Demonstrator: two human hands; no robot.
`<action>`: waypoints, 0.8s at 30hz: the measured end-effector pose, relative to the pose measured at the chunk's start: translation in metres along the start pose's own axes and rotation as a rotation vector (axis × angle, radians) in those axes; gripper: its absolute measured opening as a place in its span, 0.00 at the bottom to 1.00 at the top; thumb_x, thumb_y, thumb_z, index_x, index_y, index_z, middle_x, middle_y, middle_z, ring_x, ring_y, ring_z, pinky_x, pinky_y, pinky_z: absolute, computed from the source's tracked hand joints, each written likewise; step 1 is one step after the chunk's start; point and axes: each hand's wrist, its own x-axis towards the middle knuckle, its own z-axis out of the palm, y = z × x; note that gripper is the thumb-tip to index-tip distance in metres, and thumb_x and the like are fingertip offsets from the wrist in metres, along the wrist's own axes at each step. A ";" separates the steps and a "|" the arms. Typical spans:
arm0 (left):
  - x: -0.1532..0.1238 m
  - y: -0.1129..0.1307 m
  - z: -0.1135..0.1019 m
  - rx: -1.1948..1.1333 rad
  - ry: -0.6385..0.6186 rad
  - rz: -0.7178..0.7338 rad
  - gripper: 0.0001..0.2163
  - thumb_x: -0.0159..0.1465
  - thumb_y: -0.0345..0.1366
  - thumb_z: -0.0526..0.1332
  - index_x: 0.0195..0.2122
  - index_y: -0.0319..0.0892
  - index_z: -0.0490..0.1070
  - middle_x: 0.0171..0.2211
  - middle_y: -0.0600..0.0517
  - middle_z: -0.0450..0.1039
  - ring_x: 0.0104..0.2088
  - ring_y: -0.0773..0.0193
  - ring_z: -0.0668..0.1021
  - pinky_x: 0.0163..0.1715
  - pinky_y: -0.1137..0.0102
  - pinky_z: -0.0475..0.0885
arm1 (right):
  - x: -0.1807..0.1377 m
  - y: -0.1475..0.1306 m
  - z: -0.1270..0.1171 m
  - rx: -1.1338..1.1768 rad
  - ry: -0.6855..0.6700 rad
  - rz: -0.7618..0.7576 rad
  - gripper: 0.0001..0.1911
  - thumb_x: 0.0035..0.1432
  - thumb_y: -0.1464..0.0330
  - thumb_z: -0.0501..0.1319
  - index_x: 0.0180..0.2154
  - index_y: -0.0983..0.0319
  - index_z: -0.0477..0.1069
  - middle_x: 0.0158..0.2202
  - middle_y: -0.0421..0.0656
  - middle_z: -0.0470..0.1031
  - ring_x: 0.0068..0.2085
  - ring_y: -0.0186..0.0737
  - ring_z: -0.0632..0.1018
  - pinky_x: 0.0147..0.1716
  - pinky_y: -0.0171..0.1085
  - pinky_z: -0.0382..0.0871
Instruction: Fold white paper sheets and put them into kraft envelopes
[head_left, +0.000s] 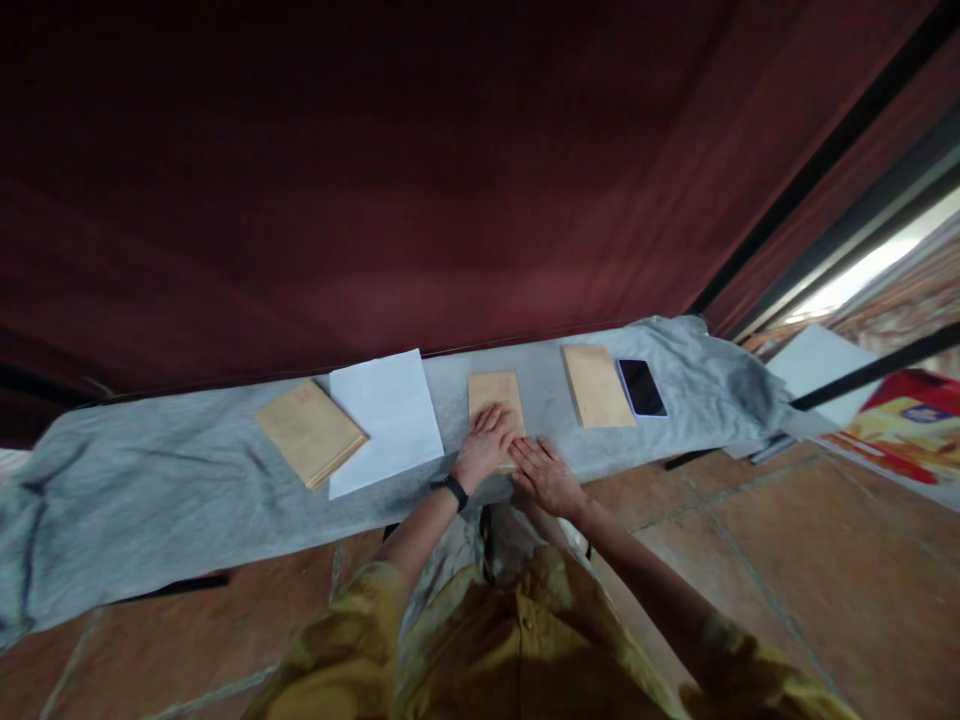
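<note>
A brown paper envelope (495,388) lies flat on the grey cloth in front of me, its upper part bare and its lower part covered by my hands. My left hand (484,446), with a dark band at the wrist, rests flat on the envelope's middle, fingers stretched out. Beside it, my right hand (549,476) lies flat over the lower right corner, fingers extended to the left and close to the left hand. Neither hand grips anything that I can see.
A stack of brown envelopes (309,430) overlaps white paper sheets (386,420) on the left. More brown envelopes (598,386) lie on the right next to a phone (642,388). Grey cloth (187,500) covers the narrow bench against a dark red curtain (420,200). A colourful box (911,430) is at far right.
</note>
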 end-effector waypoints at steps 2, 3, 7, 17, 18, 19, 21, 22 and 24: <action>0.021 0.000 0.006 0.073 -0.054 -0.023 0.21 0.73 0.40 0.49 0.65 0.41 0.63 0.69 0.46 0.58 0.69 0.55 0.60 0.69 0.54 0.54 | 0.000 0.000 -0.001 0.011 0.007 0.001 0.27 0.73 0.60 0.49 0.68 0.63 0.56 0.67 0.50 0.62 0.68 0.47 0.63 0.69 0.54 0.51; 0.030 0.000 0.009 0.097 -0.069 -0.036 0.22 0.73 0.41 0.48 0.66 0.42 0.61 0.70 0.47 0.57 0.70 0.54 0.58 0.70 0.54 0.52 | 0.001 -0.001 -0.001 0.017 0.011 0.003 0.28 0.73 0.60 0.49 0.69 0.62 0.55 0.67 0.50 0.62 0.68 0.47 0.63 0.69 0.54 0.51; 0.057 -0.002 0.019 0.120 -0.062 -0.058 0.25 0.72 0.43 0.47 0.69 0.44 0.57 0.70 0.48 0.56 0.71 0.55 0.54 0.70 0.52 0.46 | 0.003 -0.001 -0.005 0.055 -0.001 0.014 0.29 0.72 0.61 0.51 0.70 0.60 0.53 0.69 0.48 0.60 0.69 0.46 0.62 0.69 0.53 0.50; 0.043 -0.016 0.029 -0.037 0.024 0.123 0.25 0.71 0.43 0.50 0.69 0.48 0.58 0.68 0.49 0.61 0.70 0.55 0.59 0.70 0.51 0.49 | 0.002 0.003 -0.012 0.285 -0.022 0.065 0.21 0.68 0.64 0.57 0.61 0.54 0.69 0.63 0.44 0.71 0.65 0.44 0.68 0.68 0.54 0.54; 0.035 -0.015 0.028 -0.038 0.017 0.138 0.25 0.71 0.43 0.50 0.69 0.48 0.58 0.68 0.49 0.60 0.70 0.55 0.59 0.70 0.51 0.50 | 0.002 0.003 -0.012 0.302 -0.012 0.071 0.20 0.68 0.64 0.57 0.60 0.54 0.70 0.62 0.44 0.72 0.65 0.44 0.69 0.68 0.54 0.54; 0.027 -0.014 0.026 -0.038 0.010 0.152 0.25 0.72 0.43 0.50 0.69 0.48 0.57 0.69 0.50 0.59 0.70 0.55 0.59 0.70 0.51 0.50 | 0.002 0.003 -0.011 0.315 -0.001 0.078 0.19 0.67 0.64 0.57 0.59 0.54 0.71 0.61 0.44 0.73 0.64 0.44 0.69 0.67 0.54 0.54; 0.010 -0.010 0.022 -0.036 0.001 0.172 0.24 0.73 0.42 0.49 0.69 0.48 0.57 0.69 0.50 0.59 0.70 0.56 0.58 0.70 0.52 0.50 | 0.002 0.002 -0.009 0.334 0.029 0.091 0.17 0.67 0.65 0.58 0.56 0.54 0.73 0.60 0.44 0.74 0.63 0.44 0.70 0.67 0.54 0.55; 0.001 -0.007 0.019 -0.034 -0.002 0.176 0.24 0.73 0.42 0.48 0.69 0.47 0.57 0.69 0.49 0.59 0.70 0.57 0.59 0.70 0.53 0.50 | 0.003 0.002 -0.008 0.339 0.046 0.099 0.16 0.67 0.65 0.57 0.55 0.54 0.74 0.59 0.44 0.74 0.63 0.44 0.71 0.66 0.54 0.56; -0.017 -0.003 0.013 -0.028 -0.012 0.174 0.24 0.74 0.44 0.48 0.69 0.47 0.57 0.69 0.48 0.59 0.70 0.57 0.59 0.70 0.53 0.51 | 0.003 0.002 -0.006 0.340 0.075 0.117 0.15 0.68 0.65 0.57 0.53 0.54 0.76 0.58 0.44 0.76 0.61 0.43 0.73 0.65 0.52 0.58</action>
